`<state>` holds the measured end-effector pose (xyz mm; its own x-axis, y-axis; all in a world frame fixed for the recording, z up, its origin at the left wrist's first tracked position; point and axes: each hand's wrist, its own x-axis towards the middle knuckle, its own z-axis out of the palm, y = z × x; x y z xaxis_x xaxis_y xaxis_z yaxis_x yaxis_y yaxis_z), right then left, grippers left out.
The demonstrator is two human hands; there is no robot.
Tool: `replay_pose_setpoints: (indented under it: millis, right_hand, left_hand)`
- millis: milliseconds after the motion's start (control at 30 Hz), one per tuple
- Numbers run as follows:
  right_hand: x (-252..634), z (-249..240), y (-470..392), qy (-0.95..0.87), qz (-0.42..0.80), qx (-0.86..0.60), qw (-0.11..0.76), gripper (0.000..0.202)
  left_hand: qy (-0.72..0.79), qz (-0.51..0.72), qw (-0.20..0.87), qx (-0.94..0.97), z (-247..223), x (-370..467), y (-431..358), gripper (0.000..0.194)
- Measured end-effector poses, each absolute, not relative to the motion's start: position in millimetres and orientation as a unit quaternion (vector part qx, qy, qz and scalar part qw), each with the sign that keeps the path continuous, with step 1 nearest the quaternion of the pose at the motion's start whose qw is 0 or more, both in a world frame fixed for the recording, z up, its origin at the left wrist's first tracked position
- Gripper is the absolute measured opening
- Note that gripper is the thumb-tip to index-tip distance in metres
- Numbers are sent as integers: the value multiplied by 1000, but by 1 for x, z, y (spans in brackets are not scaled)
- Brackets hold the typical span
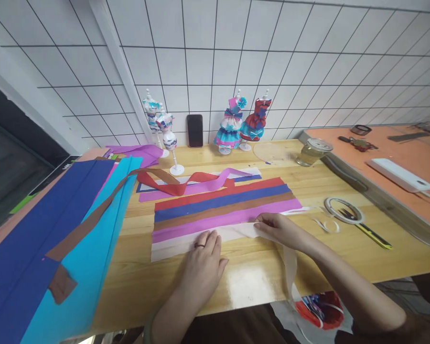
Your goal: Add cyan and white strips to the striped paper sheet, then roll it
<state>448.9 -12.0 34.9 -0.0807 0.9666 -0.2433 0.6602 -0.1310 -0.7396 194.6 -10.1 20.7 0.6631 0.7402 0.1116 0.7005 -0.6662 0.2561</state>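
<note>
Strips of red, blue [222,198], brown, purple [200,226] and white lie side by side on the wooden table. The white strip [172,248] runs along the near edge, against the purple one. My left hand [203,267] presses flat on it, fingers spread a little, a dark ring on one finger. Further right, my right hand [277,230] pinches the white strip between thumb and fingers. Its loose end [291,272] hangs from my right hand over the table's front edge.
Blue [53,210] and cyan [118,210] sheets cover the left side. Miniature dress forms [170,141], a phone [195,131] and two dressed forms [229,131] stand along the wall. At right are a tape roll [327,205], a cutter [376,236] and a lidded cup [310,155].
</note>
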Motion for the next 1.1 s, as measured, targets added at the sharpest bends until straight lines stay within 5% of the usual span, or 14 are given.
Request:
replay_pose_setpoints:
  millis: [367,1100]
  right_hand:
    - [442,33,-12,-630,286,-698,184,28]
    - [452,23,-10,-609,290,-711,198,24]
  left_hand:
    - [407,89,82,905,16,195,-11,44]
    - [404,87,59,909,15,196,-10,44]
